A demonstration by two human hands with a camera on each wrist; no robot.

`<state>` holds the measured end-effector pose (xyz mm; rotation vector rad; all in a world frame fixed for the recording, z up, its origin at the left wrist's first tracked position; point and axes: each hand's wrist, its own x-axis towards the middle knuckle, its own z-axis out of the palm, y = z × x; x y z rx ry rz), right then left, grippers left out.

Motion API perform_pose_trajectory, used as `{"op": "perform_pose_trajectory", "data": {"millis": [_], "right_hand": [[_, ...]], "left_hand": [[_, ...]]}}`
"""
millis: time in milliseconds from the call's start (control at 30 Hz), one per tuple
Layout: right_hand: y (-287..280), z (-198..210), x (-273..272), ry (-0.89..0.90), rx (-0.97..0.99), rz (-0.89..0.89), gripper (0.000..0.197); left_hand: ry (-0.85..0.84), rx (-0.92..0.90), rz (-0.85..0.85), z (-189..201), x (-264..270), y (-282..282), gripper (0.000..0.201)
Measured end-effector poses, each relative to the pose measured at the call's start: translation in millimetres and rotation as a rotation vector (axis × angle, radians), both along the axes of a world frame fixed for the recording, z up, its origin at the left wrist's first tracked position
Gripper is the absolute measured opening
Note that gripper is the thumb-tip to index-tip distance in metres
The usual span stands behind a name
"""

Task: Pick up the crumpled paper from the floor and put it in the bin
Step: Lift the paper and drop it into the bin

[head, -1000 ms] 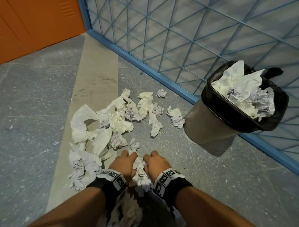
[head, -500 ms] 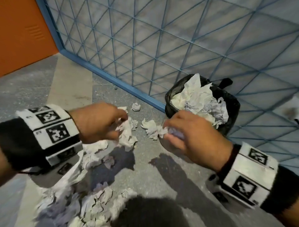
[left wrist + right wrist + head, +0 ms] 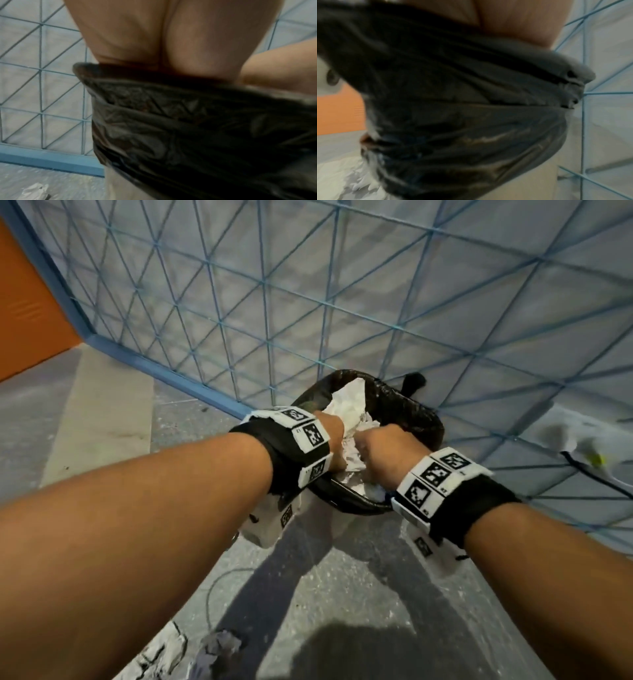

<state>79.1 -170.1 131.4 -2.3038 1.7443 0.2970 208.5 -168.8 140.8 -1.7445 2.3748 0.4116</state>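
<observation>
while both our forearms reach out over the bin (image 3: 416, 419), our left hand (image 3: 330, 440) and right hand (image 3: 383, 450) sit close together above its mouth, both down among the crumpled paper (image 3: 352, 409) that fills it. from the head view the right hand looks curled like a fist with white paper showing just beside its knuckles, but we cannot tell whether it has hold of any; the left hand's fingers are hidden behind its wrist band, so its state is also beyond us. the wrist views do not help: each shows only the heel of a hand above the rim, with the fingers out of sight past the black bin liner (image 3: 188, 121), which is folded down over the bin's pale outer wall. the bin stands on the grey floor (image 3: 342, 594) against a blue wire grid panel (image 3: 308, 302), with an orange wall (image 3: 30, 316) off to the left. more crumpled paper lies on the floor near us, at the bottom edge of the head view (image 3: 178, 652) and in the lower left corners of both wrist views, well apart from the bin.
</observation>
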Motion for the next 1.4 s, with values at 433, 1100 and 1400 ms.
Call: {"op": "perform_pose_trajectory", "data": {"millis": [433,1100,1400], "right_hand": [[-8.5,49.7,-4.7,-0.006,-0.008,0.140,0.037],[186.7,-129.1,198.8,0.127,0.629,0.257,0.070],[226.5,-192.5,212.5,0.005,0.551,0.024,0.048]], "left_hand": [[0.075,0.038,-0.005,54.7,14.5,14.7,0.041],[-0.080,0.576,0.170,-156.1,252.8,220.2,0.068],[0.052,0.440,0.331,-203.1,224.2,259.5,0.057]]}}
